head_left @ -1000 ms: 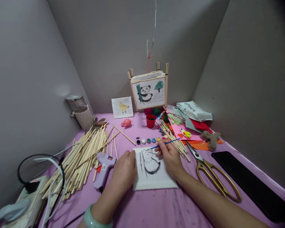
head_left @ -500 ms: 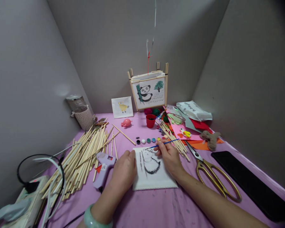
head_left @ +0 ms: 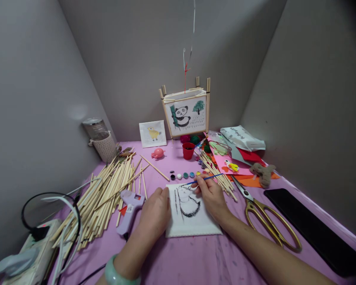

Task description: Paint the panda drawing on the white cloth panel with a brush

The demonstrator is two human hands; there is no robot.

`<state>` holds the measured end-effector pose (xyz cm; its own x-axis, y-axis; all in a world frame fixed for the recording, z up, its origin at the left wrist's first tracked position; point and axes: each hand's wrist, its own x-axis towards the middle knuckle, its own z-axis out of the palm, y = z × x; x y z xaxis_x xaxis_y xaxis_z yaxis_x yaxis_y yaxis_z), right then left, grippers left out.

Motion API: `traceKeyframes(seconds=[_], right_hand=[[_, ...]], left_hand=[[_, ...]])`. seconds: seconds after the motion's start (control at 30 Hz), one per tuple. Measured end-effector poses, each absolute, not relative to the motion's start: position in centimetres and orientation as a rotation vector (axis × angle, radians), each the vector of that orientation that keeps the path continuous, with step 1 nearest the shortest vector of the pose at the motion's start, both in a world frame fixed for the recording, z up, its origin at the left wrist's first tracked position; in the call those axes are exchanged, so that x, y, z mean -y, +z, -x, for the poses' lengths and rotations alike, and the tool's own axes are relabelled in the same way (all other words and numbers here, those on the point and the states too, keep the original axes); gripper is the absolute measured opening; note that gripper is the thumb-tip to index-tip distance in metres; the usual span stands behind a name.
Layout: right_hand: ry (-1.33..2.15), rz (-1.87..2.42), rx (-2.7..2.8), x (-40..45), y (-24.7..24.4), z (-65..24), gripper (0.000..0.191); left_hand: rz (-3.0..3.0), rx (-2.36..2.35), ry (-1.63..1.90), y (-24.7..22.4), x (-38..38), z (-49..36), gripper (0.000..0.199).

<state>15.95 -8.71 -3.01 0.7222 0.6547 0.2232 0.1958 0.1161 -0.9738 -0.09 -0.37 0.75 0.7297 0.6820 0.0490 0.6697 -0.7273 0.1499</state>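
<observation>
A white square panel (head_left: 192,225) lies flat on the purple table, with black brush lines on it forming a rounded figure and upright strokes at its left. My right hand (head_left: 212,198) rests on the panel's right side, fingers closed around a thin blue paintbrush (head_left: 215,176). The brush's tip is near the top of the drawn figure. At the panel's left edge is my left hand (head_left: 156,209), its fingers curled together; what they grip at the edge is hidden. Small paint pots (head_left: 185,175) stand in a row just beyond the panel.
Wooden sticks (head_left: 112,190) and a lilac glue gun (head_left: 129,213) lie left. Behind stand a red cup (head_left: 188,151), a bird picture (head_left: 152,133) and a hanging panda lantern (head_left: 186,114). Gold-handled scissors (head_left: 269,225) and a black slab (head_left: 311,229) lie right.
</observation>
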Motion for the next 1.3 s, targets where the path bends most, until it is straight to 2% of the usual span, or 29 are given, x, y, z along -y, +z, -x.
traceKeyframes(seconds=[1.3], right_hand=[[0.421,1.431,0.766,8.78,-3.18,-15.90,0.040]], left_hand=[[-2.821,-1.091,0.189,0.24,0.15,0.14,0.018]])
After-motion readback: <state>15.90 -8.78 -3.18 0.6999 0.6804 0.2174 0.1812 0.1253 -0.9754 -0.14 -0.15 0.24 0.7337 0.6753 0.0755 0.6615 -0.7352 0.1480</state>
